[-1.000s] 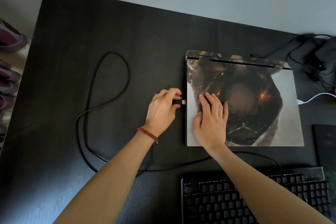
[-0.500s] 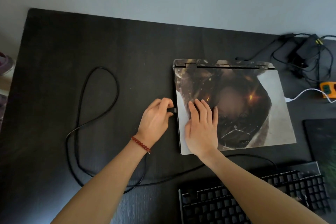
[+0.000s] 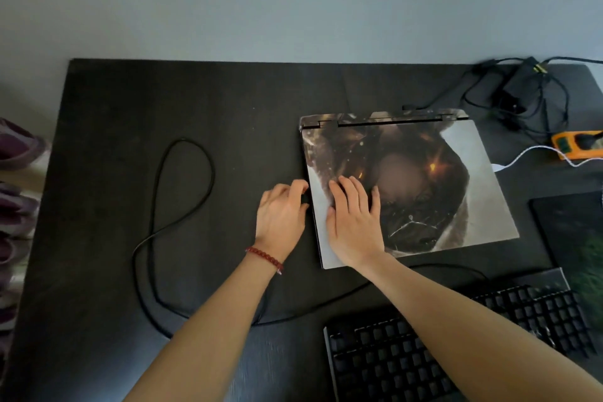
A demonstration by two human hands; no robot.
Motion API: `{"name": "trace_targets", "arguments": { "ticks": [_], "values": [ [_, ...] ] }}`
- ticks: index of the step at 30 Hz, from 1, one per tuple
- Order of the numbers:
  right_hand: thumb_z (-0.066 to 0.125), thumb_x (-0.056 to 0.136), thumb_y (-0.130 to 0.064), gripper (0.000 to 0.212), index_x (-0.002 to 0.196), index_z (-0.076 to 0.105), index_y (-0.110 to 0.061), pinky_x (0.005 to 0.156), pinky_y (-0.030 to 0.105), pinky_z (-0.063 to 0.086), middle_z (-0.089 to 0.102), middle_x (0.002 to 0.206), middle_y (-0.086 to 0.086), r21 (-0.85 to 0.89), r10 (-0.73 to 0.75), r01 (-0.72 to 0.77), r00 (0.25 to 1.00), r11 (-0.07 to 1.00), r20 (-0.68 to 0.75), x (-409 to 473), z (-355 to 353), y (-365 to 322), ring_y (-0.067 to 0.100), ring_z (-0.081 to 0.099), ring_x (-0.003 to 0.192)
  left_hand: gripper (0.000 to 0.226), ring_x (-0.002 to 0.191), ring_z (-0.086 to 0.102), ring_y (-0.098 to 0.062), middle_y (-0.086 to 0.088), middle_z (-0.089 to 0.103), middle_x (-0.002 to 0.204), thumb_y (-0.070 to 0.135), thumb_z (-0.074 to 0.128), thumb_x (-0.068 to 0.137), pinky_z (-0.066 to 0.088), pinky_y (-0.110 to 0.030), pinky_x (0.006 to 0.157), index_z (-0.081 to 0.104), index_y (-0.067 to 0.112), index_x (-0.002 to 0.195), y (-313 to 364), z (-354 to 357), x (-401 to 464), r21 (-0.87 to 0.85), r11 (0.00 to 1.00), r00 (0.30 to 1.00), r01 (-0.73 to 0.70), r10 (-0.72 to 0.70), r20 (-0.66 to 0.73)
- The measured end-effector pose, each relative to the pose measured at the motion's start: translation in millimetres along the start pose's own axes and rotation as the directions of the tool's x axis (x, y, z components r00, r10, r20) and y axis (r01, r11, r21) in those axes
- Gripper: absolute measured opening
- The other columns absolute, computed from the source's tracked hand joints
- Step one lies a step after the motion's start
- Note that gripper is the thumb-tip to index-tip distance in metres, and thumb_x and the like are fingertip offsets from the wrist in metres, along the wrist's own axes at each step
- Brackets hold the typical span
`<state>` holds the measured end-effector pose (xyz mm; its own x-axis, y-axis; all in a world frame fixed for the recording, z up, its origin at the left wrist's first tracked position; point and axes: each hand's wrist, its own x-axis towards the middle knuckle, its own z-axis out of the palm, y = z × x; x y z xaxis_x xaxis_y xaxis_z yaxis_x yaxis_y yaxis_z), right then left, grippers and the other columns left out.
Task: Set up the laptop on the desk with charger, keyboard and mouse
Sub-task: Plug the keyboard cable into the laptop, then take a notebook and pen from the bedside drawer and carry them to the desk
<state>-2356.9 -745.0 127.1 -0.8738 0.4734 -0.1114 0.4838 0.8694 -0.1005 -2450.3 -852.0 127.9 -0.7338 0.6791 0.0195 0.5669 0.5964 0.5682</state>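
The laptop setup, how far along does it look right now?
Partly done. The closed laptop lies on the desk, a white cable reaching its right edge, and the keyboard sits in front. In hand: the left hand pinches a black plug at the laptop's left edge while the right hand presses flat on the lid. Left: no mouse is visible, and the lid is unopened.

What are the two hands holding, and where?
The left hand pinches a black cable's plug at the laptop's left edge. The right hand only rests flat on its lid.
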Motion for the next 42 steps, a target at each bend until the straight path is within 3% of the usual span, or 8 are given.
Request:
{"name": "trace_targets", "arguments": {
  "ticks": [4, 8, 14, 20, 25, 31, 37, 42],
  "values": [
    [0.031, 0.096, -0.027, 0.048, 0.143, 0.025, -0.019, 0.116, 0.049, 0.007, 0.021, 0.154, 0.0, 0.103, -0.088, 0.073, 0.985, 0.992, 0.15, -8, -18, 12, 0.017, 0.009, 0.144, 0.054, 0.134, 0.029, -0.024, -0.005, 0.032, 0.149, 0.019, 0.057, 0.087, 0.026, -0.041, 0.108, 0.036, 0.02, 0.137, 12, -23, -11, 0.095, 0.983, 0.979, 0.159, -0.169, 0.114],
    [0.035, 0.096, -0.022, 0.038, 0.133, 0.043, -0.019, 0.115, 0.046, 0.021, 0.043, 0.14, 0.001, 0.305, -0.041, -0.018, 0.982, 0.952, 0.186, -35, -55, 39, 0.018, 0.031, 0.135, 0.053, 0.137, 0.024, -0.024, -0.004, 0.028, 0.151, 0.033, 0.05, 0.091, 0.021, -0.043, 0.111, 0.032, 0.02, 0.14, 39, -49, -29, 0.185, 0.966, 0.973, 0.179, -0.201, 0.11],
    [0.035, 0.096, -0.019, 0.036, 0.13, 0.047, -0.015, 0.1, 0.038, 0.041, 0.051, 0.131, 0.006, 0.418, 0.132, -0.174, 0.983, 0.892, 0.127, -135, -125, 155, 0.023, 0.051, 0.116, 0.048, 0.128, 0.039, -0.026, -0.005, 0.047, 0.137, 0.041, 0.044, 0.092, 0.031, -0.043, 0.106, 0.039, 0.019, 0.135, 185, -33, -35, 0.269, 0.956, 0.971, -0.12, 0.056, 0.233],
    [0.036, 0.095, -0.016, 0.035, 0.124, 0.054, -0.013, 0.101, 0.034, 0.04, 0.056, 0.13, 0.007, 0.466, 0.458, -0.411, 0.889, 0.783, 0.015, -312, -174, 318, 0.023, 0.053, 0.118, 0.044, 0.119, 0.049, -0.027, -0.005, 0.055, 0.129, 0.042, 0.045, 0.091, 0.039, -0.04, 0.097, 0.047, 0.019, 0.129, 401, 57, -106, 0.155, 0.868, 0.85, -0.472, 0.402, 0.34],
    [0.037, 0.095, -0.017, 0.032, 0.118, 0.059, -0.009, 0.095, 0.035, 0.044, 0.062, 0.122, 0.012, 0.513, 0.725, -0.618, 0.688, 0.595, -0.012, -516, -182, 447, 0.029, 0.058, 0.111, 0.038, 0.115, 0.051, -0.029, -0.007, 0.056, 0.123, 0.038, 0.046, 0.091, 0.043, -0.043, 0.093, 0.051, 0.016, 0.122, 588, 156, -226, -0.005, 0.732, 0.66, -0.681, 0.618, 0.428],
    [0.037, 0.096, -0.02, 0.034, 0.125, 0.054, -0.015, 0.085, 0.028, 0.044, 0.063, 0.121, 0.009, 0.576, 0.956, -0.785, 0.293, 0.229, 0.018, -747, -169, 528, 0.025, 0.059, 0.107, 0.04, 0.119, 0.05, -0.025, -0.007, 0.054, 0.131, 0.035, 0.044, 0.093, 0.042, -0.039, 0.098, 0.049, 0.015, 0.128, 759, 253, -397, -0.265, 0.505, 0.32, -0.821, 0.792, 0.519],
    [0.04, 0.094, -0.019, 0.032, 0.122, 0.056, -0.015, 0.09, 0.03, 0.045, 0.064, 0.12, 0.009, 0.678, 0.994, -0.73, -0.103, -0.088, 0.018, -955, -155, 581, 0.026, 0.058, 0.11, 0.038, 0.117, 0.051, -0.024, -0.005, 0.056, 0.128, 0.035, 0.046, 0.092, 0.043, -0.037, 0.096, 0.052, 0.017, 0.126, 902, 346, -560, -0.473, 0.242, -0.02, -0.847, 0.876, 0.482],
    [0.044, 0.094, -0.016, 0.03, 0.12, 0.058, -0.015, 0.092, 0.027, 0.041, 0.063, 0.12, 0.007, 0.72, 0.936, -0.653, -0.352, -0.235, -0.013, -1111, -160, 652, 0.024, 0.057, 0.111, 0.037, 0.118, 0.051, -0.025, -0.008, 0.057, 0.126, 0.028, 0.051, 0.091, 0.042, -0.038, 0.099, 0.054, 0.012, 0.124, 1026, 429, -679, -0.667, 0.167, -0.183, -0.726, 0.888, 0.422]
  ]
}}
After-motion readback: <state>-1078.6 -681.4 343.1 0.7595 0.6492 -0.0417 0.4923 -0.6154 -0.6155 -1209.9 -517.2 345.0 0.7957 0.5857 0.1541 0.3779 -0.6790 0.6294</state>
